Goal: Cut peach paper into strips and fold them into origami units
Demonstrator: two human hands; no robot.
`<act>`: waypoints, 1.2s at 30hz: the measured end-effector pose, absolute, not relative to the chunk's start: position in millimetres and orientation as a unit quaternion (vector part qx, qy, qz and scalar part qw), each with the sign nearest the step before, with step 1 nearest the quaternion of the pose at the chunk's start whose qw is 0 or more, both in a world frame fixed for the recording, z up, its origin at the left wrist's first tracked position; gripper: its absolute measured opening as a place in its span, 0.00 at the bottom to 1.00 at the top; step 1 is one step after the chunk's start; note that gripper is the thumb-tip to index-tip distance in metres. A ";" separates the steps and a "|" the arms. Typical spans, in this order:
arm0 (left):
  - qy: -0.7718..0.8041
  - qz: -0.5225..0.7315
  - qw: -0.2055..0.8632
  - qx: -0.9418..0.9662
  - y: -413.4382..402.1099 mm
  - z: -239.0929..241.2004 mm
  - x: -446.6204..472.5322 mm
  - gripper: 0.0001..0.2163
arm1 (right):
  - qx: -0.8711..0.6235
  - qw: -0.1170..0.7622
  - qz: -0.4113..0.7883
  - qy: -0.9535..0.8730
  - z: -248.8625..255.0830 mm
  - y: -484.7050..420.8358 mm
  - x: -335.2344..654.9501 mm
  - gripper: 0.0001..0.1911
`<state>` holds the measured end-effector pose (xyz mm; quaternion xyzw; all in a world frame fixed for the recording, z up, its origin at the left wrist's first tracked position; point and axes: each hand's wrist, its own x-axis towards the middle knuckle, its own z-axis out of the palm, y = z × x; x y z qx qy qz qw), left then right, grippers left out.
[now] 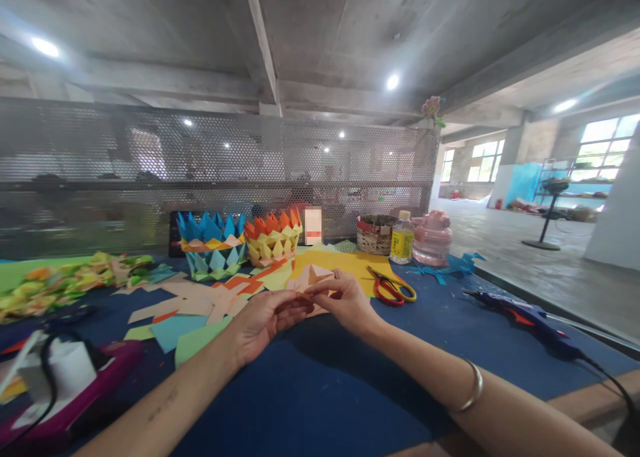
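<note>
Over the near middle of the blue table, both hands meet at a small piece of pale peach paper. Fingertips of my left hand (267,318) are closed on its left side, palm turned partly up. My right hand (353,303) pinches the same paper from the right, thumb and index finger together. Fingers cover most of it, so its folds are hard to make out. Just behind the fingers shows more peach paper (314,274), lying in front of a yellow sheet (345,263). Red-and-yellow scissors (393,287) rest beside my right hand on that sheet's edge.
Folded-paper baskets, one blue-topped (215,247) and one orange-topped (273,240), stand behind loose paper strips (200,300). A yellow-labelled bottle (401,240), pink jug (433,240) and woven basket (374,235) stand at the back. A glue gun (530,320) lies right, a purple device (100,393) left.
</note>
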<state>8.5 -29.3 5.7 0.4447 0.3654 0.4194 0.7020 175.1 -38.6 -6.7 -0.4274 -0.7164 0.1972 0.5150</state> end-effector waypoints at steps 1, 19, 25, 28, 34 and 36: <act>0.366 0.420 0.703 0.443 -29.3 5.7 8.4 0.07 | -0.427 0.514 0.197 -0.718 -6.7 -38.5 175.3 0.06; 0.363 0.422 0.698 0.451 -27.3 0.3 7.5 0.05 | -0.416 0.500 0.174 -0.739 -5.7 -42.1 172.8 0.11; 0.385 0.458 0.665 0.446 -24.5 0.3 8.1 0.02 | -0.428 0.534 0.234 -0.690 -8.7 -38.3 171.8 0.11; 0.397 0.477 0.639 0.454 -24.7 1.4 7.7 0.03 | -0.421 0.585 0.317 -0.617 -10.5 -37.1 170.7 0.29; 0.398 0.483 0.582 0.520 -27.8 -0.3 10.2 0.07 | -0.451 0.550 0.441 -0.547 -8.0 -45.1 165.7 0.40; 0.394 0.480 0.574 0.534 -28.7 -3.0 12.4 0.10 | -0.468 0.549 0.426 -0.545 -8.0 -47.3 164.9 0.40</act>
